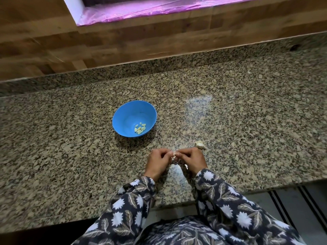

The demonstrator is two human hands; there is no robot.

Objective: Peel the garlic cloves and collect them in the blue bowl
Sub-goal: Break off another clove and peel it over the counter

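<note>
A blue bowl (123, 115) stands on the granite counter (247, 112), left of centre, with several peeled yellowish garlic cloves (140, 129) lying at its bottom. Nearer to me, my left hand (158, 162) and my right hand (192, 160) meet just above the counter, fingers curled, both pinching one small garlic clove (175, 155) between their fingertips. Most of that clove is hidden by the fingers. A pale remnant of the garlic bulb (200, 145) lies on the counter just beyond my right hand.
A wooden wall panel (106, 43) rises behind the counter, with a pink-lined opening (159, 7) above it. The counter's front edge (177, 202) runs close to my patterned sleeves. A thin scrap of skin (186, 166) shows under my right hand.
</note>
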